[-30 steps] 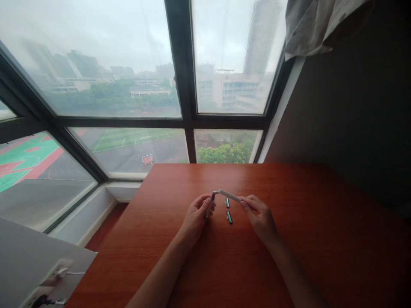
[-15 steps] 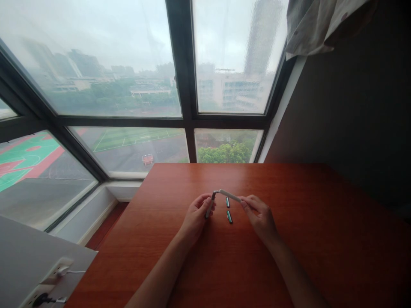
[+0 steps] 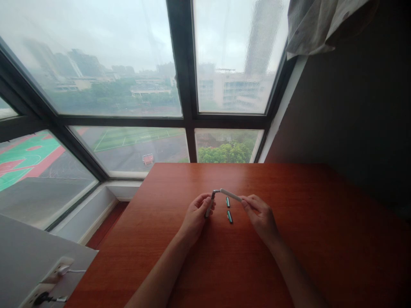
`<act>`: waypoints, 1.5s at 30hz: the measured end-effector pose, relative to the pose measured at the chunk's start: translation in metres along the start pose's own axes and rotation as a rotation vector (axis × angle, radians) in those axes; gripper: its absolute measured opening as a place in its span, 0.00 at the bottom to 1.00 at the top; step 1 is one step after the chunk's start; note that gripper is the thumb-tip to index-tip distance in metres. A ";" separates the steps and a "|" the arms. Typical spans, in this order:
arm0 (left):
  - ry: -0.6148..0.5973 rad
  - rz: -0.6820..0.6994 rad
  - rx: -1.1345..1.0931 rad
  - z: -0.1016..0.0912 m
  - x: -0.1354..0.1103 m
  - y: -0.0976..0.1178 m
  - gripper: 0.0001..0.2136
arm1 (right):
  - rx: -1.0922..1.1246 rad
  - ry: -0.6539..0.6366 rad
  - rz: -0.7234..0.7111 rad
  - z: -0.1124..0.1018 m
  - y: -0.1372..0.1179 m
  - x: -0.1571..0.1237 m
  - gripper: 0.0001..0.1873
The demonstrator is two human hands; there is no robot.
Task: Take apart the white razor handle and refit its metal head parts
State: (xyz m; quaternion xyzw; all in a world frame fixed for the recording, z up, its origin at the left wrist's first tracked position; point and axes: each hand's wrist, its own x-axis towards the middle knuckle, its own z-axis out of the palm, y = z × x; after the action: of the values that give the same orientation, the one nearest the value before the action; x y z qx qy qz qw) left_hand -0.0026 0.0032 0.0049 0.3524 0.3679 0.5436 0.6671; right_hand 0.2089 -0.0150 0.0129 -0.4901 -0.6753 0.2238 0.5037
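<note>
Centre of frame, above red-brown table (image 3: 321,239): left hand (image 3: 195,216) pinches grey end, right hand (image 3: 261,216) pinches white end of bent stick (image 3: 224,193); two green cells (image 3: 230,217) lie between. Grip and placement unchanged from a second ago.

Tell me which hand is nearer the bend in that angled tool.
Left. The left hand grips the grey leg just below the bend; the right hand pinches the white leg's far end, farther off to its right.

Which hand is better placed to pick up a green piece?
Right, narrowly. The right hand pinches only the tip of the white tool, close beside the green pieces; the left hand wraps the tool's other end.
</note>
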 end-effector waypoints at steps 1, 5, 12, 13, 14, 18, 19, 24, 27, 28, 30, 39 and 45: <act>0.002 0.001 0.002 0.000 0.000 0.000 0.15 | 0.002 0.000 -0.001 0.000 0.000 0.000 0.13; 0.000 -0.002 0.018 0.000 0.000 0.000 0.15 | 0.006 0.005 -0.011 0.000 0.000 0.000 0.12; 0.013 -0.006 0.007 0.001 -0.001 0.002 0.15 | -0.016 0.001 -0.014 -0.001 -0.001 0.000 0.12; 0.012 -0.005 0.007 0.001 -0.001 0.002 0.15 | -0.014 -0.001 -0.016 -0.001 -0.001 0.000 0.12; 0.012 -0.005 0.007 0.001 -0.001 0.002 0.15 | -0.012 -0.002 -0.018 -0.001 -0.001 -0.001 0.12; 0.022 -0.006 0.005 0.002 -0.002 0.003 0.16 | -0.020 -0.001 -0.015 -0.001 0.000 -0.001 0.12; 0.026 -0.007 0.005 0.002 -0.002 0.003 0.16 | -0.022 0.001 -0.015 -0.001 0.000 0.000 0.12; 0.030 -0.009 0.013 0.001 -0.002 0.002 0.16 | -0.045 0.000 -0.019 -0.001 0.001 0.000 0.12; 0.026 -0.002 0.021 0.000 -0.001 0.002 0.15 | -0.055 -0.001 -0.010 -0.001 0.001 0.000 0.12; 0.025 0.002 0.026 0.000 -0.001 0.002 0.15 | -0.054 -0.002 -0.007 -0.002 0.001 0.000 0.12; 0.027 0.009 0.035 0.000 -0.001 0.002 0.15 | -0.050 -0.004 -0.001 -0.002 0.001 0.000 0.13; 0.051 0.005 0.001 0.002 -0.002 0.006 0.15 | -0.018 0.002 0.012 -0.002 0.003 0.000 0.12; 0.028 -0.011 0.044 0.002 -0.001 0.003 0.16 | 0.007 -0.004 0.014 -0.002 -0.002 0.001 0.13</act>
State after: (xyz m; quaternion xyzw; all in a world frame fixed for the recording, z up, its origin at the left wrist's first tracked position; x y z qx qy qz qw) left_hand -0.0024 0.0026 0.0088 0.3572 0.3909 0.5367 0.6569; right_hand 0.2100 -0.0153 0.0155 -0.4923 -0.6721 0.2308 0.5026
